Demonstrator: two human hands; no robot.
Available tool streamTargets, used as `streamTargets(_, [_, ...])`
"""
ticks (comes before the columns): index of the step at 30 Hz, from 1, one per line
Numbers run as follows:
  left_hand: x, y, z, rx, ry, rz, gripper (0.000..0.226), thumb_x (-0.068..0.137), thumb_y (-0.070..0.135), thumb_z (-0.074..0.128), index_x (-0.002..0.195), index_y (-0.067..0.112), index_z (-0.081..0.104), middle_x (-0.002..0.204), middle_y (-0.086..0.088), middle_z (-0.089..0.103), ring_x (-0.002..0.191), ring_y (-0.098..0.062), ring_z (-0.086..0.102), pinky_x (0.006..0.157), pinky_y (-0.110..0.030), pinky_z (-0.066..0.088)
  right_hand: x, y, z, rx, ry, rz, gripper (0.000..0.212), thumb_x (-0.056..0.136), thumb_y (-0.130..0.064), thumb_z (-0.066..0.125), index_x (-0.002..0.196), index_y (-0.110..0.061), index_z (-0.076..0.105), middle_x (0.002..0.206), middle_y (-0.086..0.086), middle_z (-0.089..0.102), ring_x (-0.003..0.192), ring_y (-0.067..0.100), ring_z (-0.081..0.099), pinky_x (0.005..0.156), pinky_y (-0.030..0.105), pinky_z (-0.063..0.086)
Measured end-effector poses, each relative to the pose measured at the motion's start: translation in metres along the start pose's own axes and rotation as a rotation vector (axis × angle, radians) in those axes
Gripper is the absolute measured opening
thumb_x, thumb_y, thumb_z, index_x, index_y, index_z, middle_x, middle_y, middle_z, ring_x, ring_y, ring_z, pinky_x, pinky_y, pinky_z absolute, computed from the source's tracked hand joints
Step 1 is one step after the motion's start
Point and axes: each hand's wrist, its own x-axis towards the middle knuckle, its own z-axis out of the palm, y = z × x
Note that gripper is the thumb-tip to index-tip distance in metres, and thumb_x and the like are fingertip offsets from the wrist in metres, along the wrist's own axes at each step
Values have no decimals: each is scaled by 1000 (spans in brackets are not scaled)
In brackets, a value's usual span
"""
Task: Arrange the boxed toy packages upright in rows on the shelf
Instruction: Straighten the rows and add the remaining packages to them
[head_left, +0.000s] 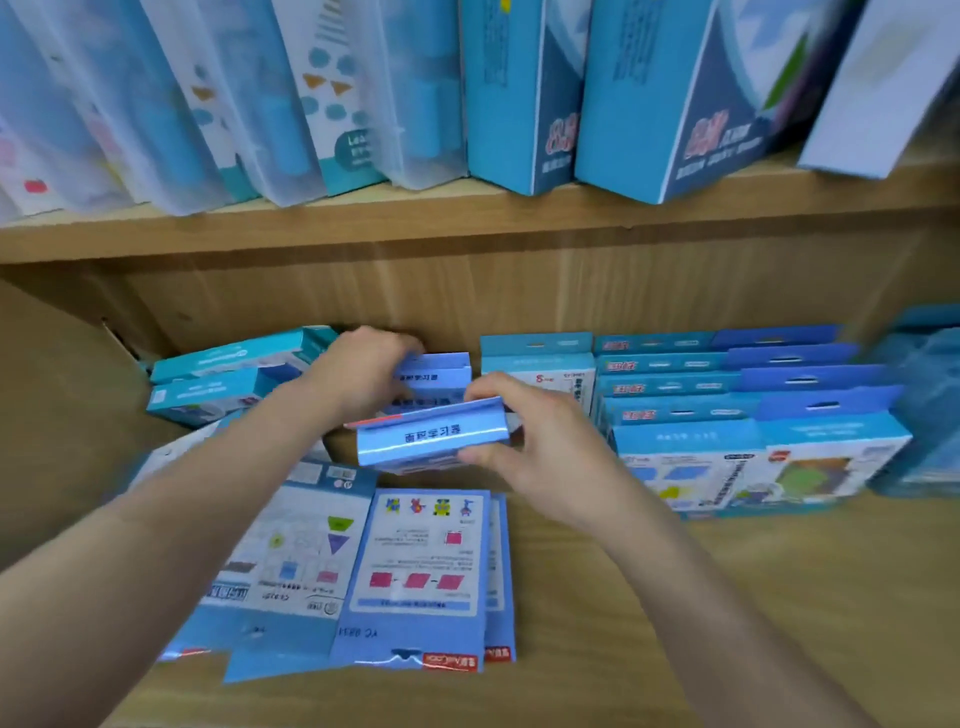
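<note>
My right hand (540, 441) pinches a light-blue toy box (431, 441) by its right end, holding it on edge above the lower shelf (675, 597). Behind it, my left hand (363, 374) curls over the top of another blue box (436, 374) standing near the shelf's back wall. Flat blue packages (415, 571) lie face up on the shelf in front of my hands. To the right, several boxes (727, 410) stand upright in rows. At the left, two teal boxes (223, 379) lie stacked on their sides.
An upper wooden shelf (467, 223) holds tall blue and translucent packages (519, 93) leaning side by side. A blurred blue package (924, 405) sits at the far right of the lower shelf. Bare wood shows at the lower shelf's front right.
</note>
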Motion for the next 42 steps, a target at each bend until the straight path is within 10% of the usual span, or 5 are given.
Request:
streamTargets(4, [9, 2, -13, -277, -151, -97, 21, 94, 22, 54, 110, 14, 66, 101, -11, 69, 74, -26, 66, 64, -24, 46, 17, 10, 23, -126, -33, 26, 36, 80, -25, 73, 112, -19, 57, 110, -4, 50, 100, 19, 54, 90, 36, 42])
streamTargets(7, [10, 6, -17, -293, -119, -102, 30, 98, 29, 45, 115, 13, 65, 115, -11, 66, 103, -28, 61, 79, -24, 40, 30, 14, 29, -154, 41, 69, 44, 82, -23, 72, 121, -15, 54, 116, -1, 42, 103, 22, 54, 92, 30, 38])
streamTargets(15, [-34, 15, -17, -394, 407, 67, 23, 96, 23, 49, 105, 10, 66, 85, -3, 67, 84, -23, 63, 72, -27, 42, 53, 23, 43, -460, 35, 23, 49, 83, -31, 69, 127, -14, 56, 119, 4, 54, 123, 24, 40, 96, 40, 38])
streamTargets(20, [-47, 3, 24, 61, 65, 29, 80, 81, 43, 66, 145, 21, 25, 145, -2, 38, 132, -22, 34, 102, -42, 41, 56, 27, 43, -607, 90, 19, 57, 74, -49, 72, 123, -24, 56, 126, -3, 49, 125, 21, 32, 90, 42, 29])
streamTargets(42, [-46, 10, 30, 203, 268, -20, 70, 81, 44, 65, 139, 20, 33, 122, -5, 52, 114, -26, 47, 77, -40, 48, 38, 21, 22, -728, 27, 209, 61, 89, -35, 53, 144, -29, 27, 139, -1, 36, 130, 20, 32, 93, 44, 30])
